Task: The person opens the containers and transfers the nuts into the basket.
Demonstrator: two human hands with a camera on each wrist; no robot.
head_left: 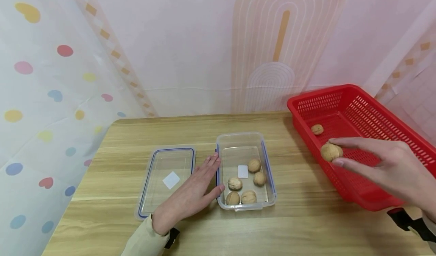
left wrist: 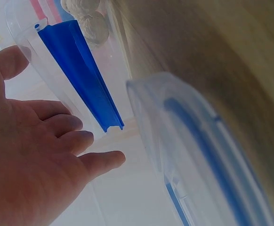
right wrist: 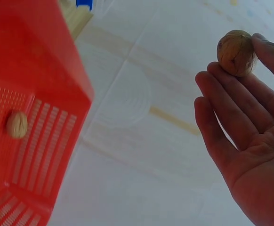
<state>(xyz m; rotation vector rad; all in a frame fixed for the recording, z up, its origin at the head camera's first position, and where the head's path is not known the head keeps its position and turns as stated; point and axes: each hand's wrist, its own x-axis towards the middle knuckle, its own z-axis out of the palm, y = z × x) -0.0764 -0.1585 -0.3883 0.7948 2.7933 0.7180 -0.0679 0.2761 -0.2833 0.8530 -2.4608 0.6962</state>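
Observation:
Between thumb and fingertips my right hand pinches a walnut above the near left rim of the red basket. Another walnut lies inside the basket. My left hand, its fingers extended, rests against the left side of the clear plastic container. Several walnuts sit in the container's front and right part, around a white label. The left wrist view shows the container's blue side latch beside the fingers.
Left of the container lies its clear lid with a blue seal, flat on the wooden table and partly behind the left hand. A patterned cloth backdrop hangs behind the table's back edge.

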